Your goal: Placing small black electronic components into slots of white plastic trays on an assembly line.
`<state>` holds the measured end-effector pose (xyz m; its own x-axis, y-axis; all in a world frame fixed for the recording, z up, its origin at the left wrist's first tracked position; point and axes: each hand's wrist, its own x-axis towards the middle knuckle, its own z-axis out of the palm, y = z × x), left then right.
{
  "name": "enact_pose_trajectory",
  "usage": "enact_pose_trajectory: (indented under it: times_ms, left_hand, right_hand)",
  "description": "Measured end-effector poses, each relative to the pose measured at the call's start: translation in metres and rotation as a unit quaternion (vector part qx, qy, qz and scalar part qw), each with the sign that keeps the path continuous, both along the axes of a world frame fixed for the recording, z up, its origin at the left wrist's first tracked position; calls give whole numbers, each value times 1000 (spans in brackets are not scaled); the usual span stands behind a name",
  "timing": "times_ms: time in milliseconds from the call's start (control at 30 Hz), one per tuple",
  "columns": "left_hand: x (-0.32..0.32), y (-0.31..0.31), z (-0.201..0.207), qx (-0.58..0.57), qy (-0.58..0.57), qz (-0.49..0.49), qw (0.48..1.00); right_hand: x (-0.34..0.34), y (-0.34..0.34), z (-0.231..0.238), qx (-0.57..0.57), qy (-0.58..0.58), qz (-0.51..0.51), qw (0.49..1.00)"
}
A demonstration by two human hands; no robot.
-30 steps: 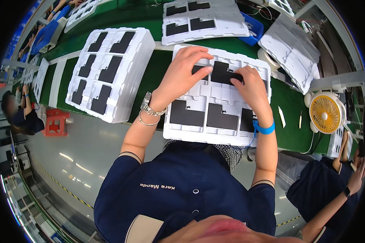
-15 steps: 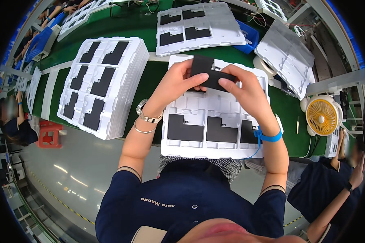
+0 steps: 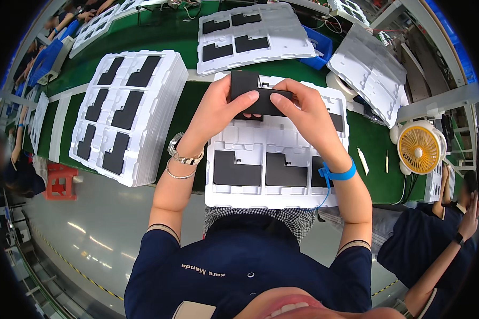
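Both hands are raised above the work, clamped together on one black L-shaped part (image 3: 253,95). The left hand (image 3: 218,109) grips its left end, thumb laid across the top face; the right hand (image 3: 303,109) grips the right end, fingers curled over the edge. The part is held clear of the white moulded tray (image 3: 274,194) directly beneath it, over the tray's far half.

The near row of that tray holds three black parts (image 3: 237,169) seated in their recesses (the third is partly covered by the right wrist). The recesses in the middle of the tray show bare white.

The left wrist carries a metal watch (image 3: 182,151) and a thin bangle; the right wrist carries a blue strap (image 3: 338,173) with a coiled blue lead hanging from it.

To the left, a stack of white trays (image 3: 125,114) lies on the green surface (image 3: 183,114), its top tray filled with black parts. Another loaded tray (image 3: 253,37) lies beyond the hands. An unloaded tray (image 3: 370,66) rests tilted at the right, and a small yellow fan (image 3: 419,150) stands near it.

A second person in a dark shirt (image 3: 436,250) sits at the lower right.
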<state>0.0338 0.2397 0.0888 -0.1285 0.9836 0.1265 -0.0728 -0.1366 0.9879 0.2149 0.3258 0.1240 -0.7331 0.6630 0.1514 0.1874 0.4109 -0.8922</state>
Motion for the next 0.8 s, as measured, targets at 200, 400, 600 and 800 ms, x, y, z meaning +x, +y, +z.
enact_pose_trajectory:
  times_ms: [200,400,600,800]
  left_hand:
    - [6,13,25,16,4,-2,1000]
    - [19,21,39,39,49,-12,998]
    - [9,10,11,29,22,-16,999]
    - [-1,-1,-3,32,7,3,999]
  right_hand:
    - [7,6,6,-55,51,-12,997]
    - [18,6,11,-40,125,-38,991]
    - [11,3,4,-27,66,-29,997]
    - [1,1,-10,35,30,11,999]
